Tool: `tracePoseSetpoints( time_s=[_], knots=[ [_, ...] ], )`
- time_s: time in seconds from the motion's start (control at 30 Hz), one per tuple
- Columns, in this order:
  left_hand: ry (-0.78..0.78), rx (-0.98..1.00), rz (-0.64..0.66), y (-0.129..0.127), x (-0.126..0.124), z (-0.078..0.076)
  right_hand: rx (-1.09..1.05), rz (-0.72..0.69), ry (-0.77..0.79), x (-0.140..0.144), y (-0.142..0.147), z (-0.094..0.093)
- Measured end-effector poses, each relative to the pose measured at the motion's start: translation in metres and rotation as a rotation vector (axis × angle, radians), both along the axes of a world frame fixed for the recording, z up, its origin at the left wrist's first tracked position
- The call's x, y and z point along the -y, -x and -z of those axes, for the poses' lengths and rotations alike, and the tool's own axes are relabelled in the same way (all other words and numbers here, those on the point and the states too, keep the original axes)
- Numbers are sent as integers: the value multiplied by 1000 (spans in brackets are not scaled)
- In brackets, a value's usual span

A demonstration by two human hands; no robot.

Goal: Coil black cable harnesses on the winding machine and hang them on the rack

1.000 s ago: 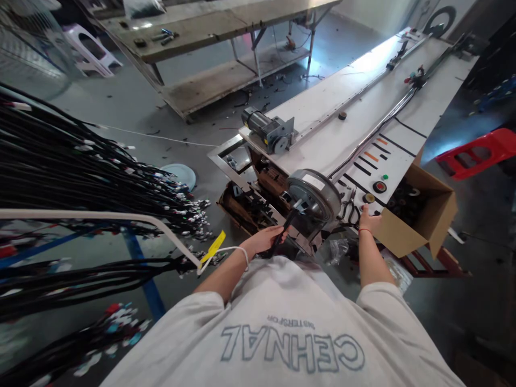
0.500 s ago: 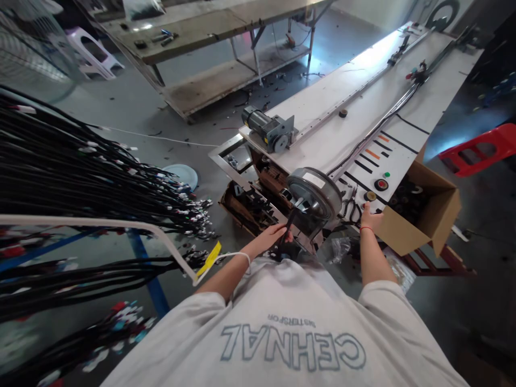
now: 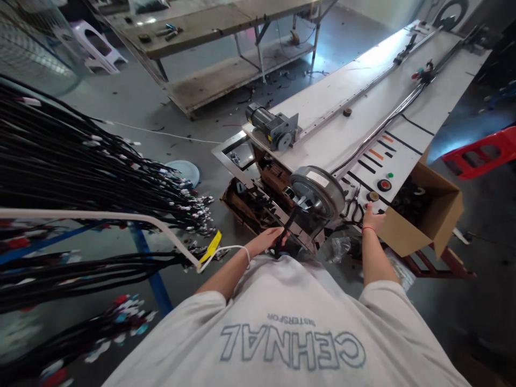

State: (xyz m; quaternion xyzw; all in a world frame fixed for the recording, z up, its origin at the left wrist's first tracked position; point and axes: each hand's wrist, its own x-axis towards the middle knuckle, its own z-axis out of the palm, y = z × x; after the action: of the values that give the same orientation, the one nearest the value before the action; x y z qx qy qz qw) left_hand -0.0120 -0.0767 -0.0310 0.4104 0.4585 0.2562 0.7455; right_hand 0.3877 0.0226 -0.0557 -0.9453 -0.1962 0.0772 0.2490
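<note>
My left hand (image 3: 274, 238) is closed around a black cable bundle (image 3: 288, 226), which runs up to the hub of a grey round wheel (image 3: 317, 189) at the table's near end. My right hand (image 3: 373, 219) is at the edge of the long white table (image 3: 342, 140). Its thumb reaches up to a small red button, mostly covered, and the fingers lie apart to the side. Just above the thumb sits a round tan-topped roll (image 3: 373, 196). A pair of pliers (image 3: 355, 200) lies between the wheel and that hand.
On the left, many black cables with white connectors (image 3: 177, 204) hang beside a pale bent rail (image 3: 121, 215). A motor (image 3: 268, 124) is mounted at the table's near left corner. To the right stand an open cardboard box (image 3: 407, 231) and a red stool (image 3: 479, 156).
The view has shifted slightly, and the wheel's hub sits at a different angle. My left hand has moved a little down and left with the cable bundle. My right hand stays by the button.
</note>
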Motion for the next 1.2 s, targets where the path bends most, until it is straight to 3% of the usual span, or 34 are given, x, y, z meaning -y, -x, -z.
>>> tracePoseSetpoints(
  time_s=[0.2, 0.37, 0.53, 0.63, 0.8, 1.0, 1.2],
  knots=[
    [-174, -193, 1, -4, -4, 12, -14, 2, 8, 1, 1, -3],
    [-116, -146, 82, 0, 0, 20, -21, 0, 5, 2, 4, -8],
    [69, 92, 27, 7, 8, 13, -21, 8, -7, 2, 7, -12],
    [49, 49, -17, 8, 10, 6, -25, 7, 10, 2, 7, -11],
    [58, 76, -220, 1, 12, 4, -15, -6, 17, 2, 4, -9],
    [159, 298, -184, 0, 15, -3, -11, 10, -20, 2, 1, -6],
    [52, 139, -168, -2, 17, -5, -28, 4, -27, 2, 1, -5]
  ],
)
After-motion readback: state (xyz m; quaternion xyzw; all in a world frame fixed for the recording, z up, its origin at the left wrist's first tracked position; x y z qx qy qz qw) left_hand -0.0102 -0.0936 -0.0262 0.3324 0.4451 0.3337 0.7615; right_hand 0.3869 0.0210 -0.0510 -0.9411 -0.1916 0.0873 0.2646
